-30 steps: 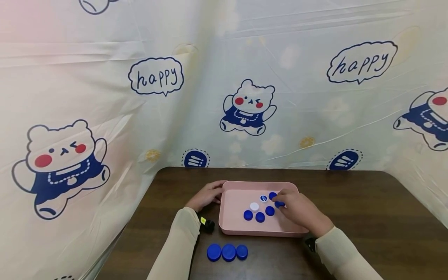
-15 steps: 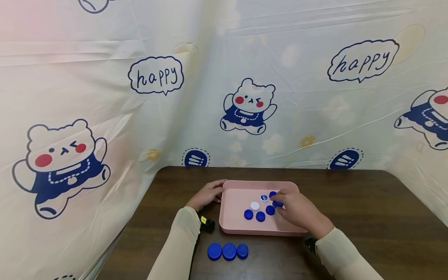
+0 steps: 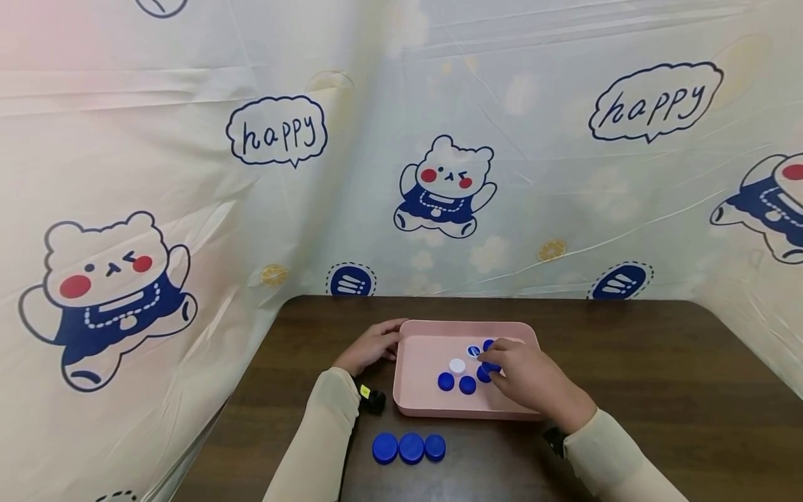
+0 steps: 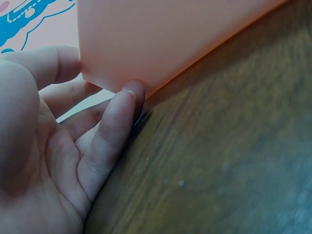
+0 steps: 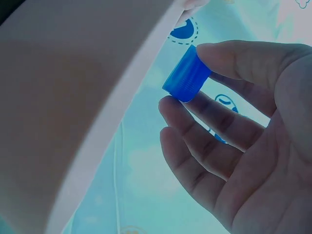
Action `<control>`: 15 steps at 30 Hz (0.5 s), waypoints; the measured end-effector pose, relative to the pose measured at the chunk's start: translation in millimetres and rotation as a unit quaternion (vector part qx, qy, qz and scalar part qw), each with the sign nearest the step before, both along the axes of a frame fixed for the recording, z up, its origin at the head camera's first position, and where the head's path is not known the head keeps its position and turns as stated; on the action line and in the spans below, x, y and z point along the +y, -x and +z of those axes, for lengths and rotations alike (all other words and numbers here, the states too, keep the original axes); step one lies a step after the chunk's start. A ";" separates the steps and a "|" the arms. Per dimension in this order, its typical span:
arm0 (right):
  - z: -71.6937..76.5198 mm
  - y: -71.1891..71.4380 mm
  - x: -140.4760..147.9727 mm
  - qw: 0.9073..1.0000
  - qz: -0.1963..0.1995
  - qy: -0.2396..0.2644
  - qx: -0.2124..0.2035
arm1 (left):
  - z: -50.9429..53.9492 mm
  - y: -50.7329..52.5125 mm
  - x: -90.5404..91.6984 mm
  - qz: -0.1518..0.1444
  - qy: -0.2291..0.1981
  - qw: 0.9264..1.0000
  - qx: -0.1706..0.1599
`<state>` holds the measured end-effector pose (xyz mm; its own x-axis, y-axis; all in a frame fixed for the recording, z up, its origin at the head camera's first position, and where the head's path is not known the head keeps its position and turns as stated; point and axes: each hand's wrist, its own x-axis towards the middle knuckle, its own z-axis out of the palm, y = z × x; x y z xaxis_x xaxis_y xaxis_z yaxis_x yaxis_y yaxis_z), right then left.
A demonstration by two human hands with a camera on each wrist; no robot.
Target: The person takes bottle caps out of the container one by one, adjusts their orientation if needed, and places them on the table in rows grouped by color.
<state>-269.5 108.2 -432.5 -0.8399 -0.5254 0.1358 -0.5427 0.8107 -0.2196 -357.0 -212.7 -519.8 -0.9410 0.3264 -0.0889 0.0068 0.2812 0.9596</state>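
A blue bottle cap is pinched between the thumb and fingers of my right hand, above the right part of a shallow pink tray. Close beside it in the head view are a blue cap, partly covered, and another blue cap further back. A white cap, a white cap with a blue print and two more blue caps, a left one and a right one, lie in the tray. My left hand holds the tray's far left corner, fingers bent against its wall.
Three blue caps stand in a row before the tray: a left cap, a middle cap and a smaller right cap. Beneath everything is a dark wooden table. A printed curtain hangs behind it.
My right hand has shifted slightly left with the pinched blue cap, now partly over a neighbouring cap. The left hand stays at the tray. The head view has tilted a little.
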 end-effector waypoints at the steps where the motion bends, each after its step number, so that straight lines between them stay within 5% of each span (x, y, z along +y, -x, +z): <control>1: 0.7 -0.8 -0.5 1.000 0.002 -0.001 0.001 | 0.5 -0.1 0.2 0.000 0.000 1.000 -0.001; 15: -0.6 -11.5 -12.4 0.996 0.065 -0.025 0.053 | 2.0 -0.9 -0.1 0.000 0.010 1.000 -0.004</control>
<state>-257.9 95.7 -433.1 -0.7460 -0.6377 0.1917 -0.6625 0.7400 -0.1161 -356.1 -212.8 -517.8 -0.9404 0.3241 -0.1034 -0.0017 0.2997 0.9540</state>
